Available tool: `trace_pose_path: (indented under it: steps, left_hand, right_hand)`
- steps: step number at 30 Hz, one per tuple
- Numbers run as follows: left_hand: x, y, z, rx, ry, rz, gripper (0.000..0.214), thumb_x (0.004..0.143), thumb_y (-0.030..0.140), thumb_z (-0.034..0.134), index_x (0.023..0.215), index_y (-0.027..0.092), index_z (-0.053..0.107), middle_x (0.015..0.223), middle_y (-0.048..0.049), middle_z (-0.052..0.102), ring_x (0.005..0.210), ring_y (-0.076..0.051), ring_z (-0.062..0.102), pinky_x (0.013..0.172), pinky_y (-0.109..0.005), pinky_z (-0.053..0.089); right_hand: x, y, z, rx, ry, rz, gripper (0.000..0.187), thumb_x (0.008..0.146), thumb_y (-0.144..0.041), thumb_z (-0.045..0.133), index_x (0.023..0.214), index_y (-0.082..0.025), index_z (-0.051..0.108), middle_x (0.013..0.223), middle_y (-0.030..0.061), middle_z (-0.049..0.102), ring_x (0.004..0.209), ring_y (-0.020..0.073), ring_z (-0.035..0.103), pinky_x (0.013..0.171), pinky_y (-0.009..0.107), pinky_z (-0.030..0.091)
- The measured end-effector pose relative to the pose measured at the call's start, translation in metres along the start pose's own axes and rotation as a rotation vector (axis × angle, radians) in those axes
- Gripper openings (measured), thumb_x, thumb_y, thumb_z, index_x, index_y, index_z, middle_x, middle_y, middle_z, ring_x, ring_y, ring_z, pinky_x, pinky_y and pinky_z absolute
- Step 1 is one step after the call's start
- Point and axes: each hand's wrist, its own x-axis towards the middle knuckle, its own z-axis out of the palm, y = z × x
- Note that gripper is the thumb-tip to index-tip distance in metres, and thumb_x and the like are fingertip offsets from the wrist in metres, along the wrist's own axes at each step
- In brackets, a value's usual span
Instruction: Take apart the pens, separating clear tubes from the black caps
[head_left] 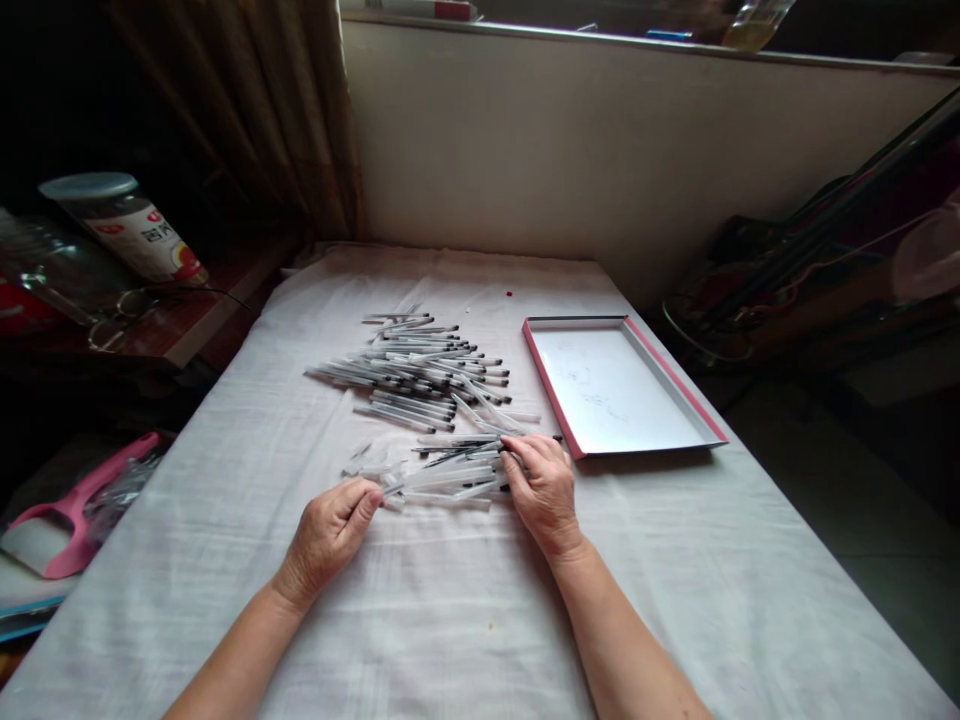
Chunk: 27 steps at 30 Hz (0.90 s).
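My left hand [330, 530] is closed in a pinch at the left end of a loose heap of clear plastic tubes and small clear pieces [450, 482]. What its fingertips hold is too small to make out. Across that heap, my right hand [541, 490] has thumb and fingers closed on a slim pen, whose black end shows beyond the knuckles. Several dark, thin pens [457, 447] lie just left of those fingers. Farther back spreads a large pile of clear-barrelled pens with black ends [409, 365], most pointing sideways.
A shallow white tray with pink sides [630, 385] lies right of the pens on the white tablecloth [450, 620]. At left, a lidded jar [142, 230] and glasses [112, 325] rest on a wooden surface, with a pink-handled item [82, 510] lower down. A wall rises behind.
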Motion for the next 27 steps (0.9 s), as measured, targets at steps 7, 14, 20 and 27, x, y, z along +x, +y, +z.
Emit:
trace_pose_path:
  steps: [7,14,20,27]
  left_hand:
    - [-0.002,-0.001,0.002,0.024,-0.005,-0.030,0.025,0.094,0.034,0.048,0.079,0.021,0.064,0.068,-0.0008,0.067,0.061,-0.013,0.064,0.059,-0.022,0.050]
    - [-0.006,-0.006,0.005,0.043,0.000,0.002,0.025,0.094,0.036,0.049,0.086,0.020,0.067,0.077,-0.0033,0.072,0.069,-0.016,0.069,0.065,-0.024,0.053]
    - [-0.006,-0.005,0.005,0.057,-0.002,-0.016,0.025,0.093,0.037,0.050,0.086,0.020,0.067,0.078,-0.0038,0.074,0.069,-0.016,0.070,0.065,-0.025,0.055]
    - [-0.007,-0.003,0.001,0.058,0.107,-0.091,0.026,0.091,0.040,0.052,0.082,0.020,0.067,0.070,-0.0015,0.071,0.061,-0.016,0.067,0.059,-0.024,0.053]
  right_hand:
    - [-0.004,-0.012,-0.005,-0.015,-0.002,-0.035,0.020,0.091,-0.023,0.056,0.102,-0.024,0.073,0.095,0.0061,0.074,0.096,0.0239,0.062,0.089,0.041,0.043]
    - [-0.006,-0.034,-0.005,0.129,-0.089,-0.081,0.018,0.093,-0.027,0.053,0.092,-0.023,0.071,0.085,0.0049,0.074,0.083,0.0215,0.063,0.081,0.038,0.046]
    - [-0.006,-0.033,-0.001,0.227,-0.061,-0.032,0.018,0.091,-0.027,0.056,0.083,-0.023,0.071,0.077,0.0046,0.073,0.075,0.0203,0.064,0.074,0.037,0.049]
    - [0.000,-0.005,-0.015,0.227,0.108,0.188,0.019,0.089,-0.033,0.057,0.077,-0.022,0.068,0.071,0.0034,0.070,0.070,0.0200,0.065,0.070,0.034,0.053]
